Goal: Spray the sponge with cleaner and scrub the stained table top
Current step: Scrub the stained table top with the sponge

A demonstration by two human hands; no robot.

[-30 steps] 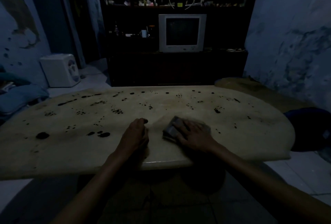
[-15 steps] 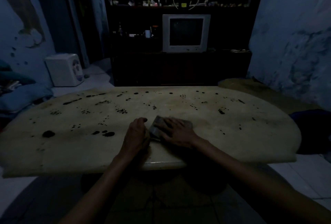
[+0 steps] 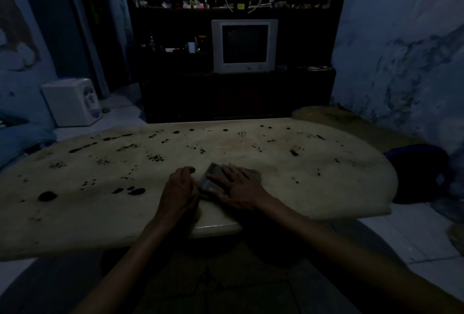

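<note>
A pale oval table top fills the middle of the dim room, dotted with dark stains, the biggest at the left. A grey sponge lies flat near the front edge. My right hand presses down on it with fingers spread over its top. My left hand rests on the table just left of the sponge, fingers curled, holding nothing that I can see. No spray bottle is in view.
A dark cabinet with a white television stands behind the table. A white boxy appliance sits on the floor at the left. A dark blue seat is beside the table's right end.
My right hand has slid the sponge leftward, close to my left hand. The left hand has stayed in place.
</note>
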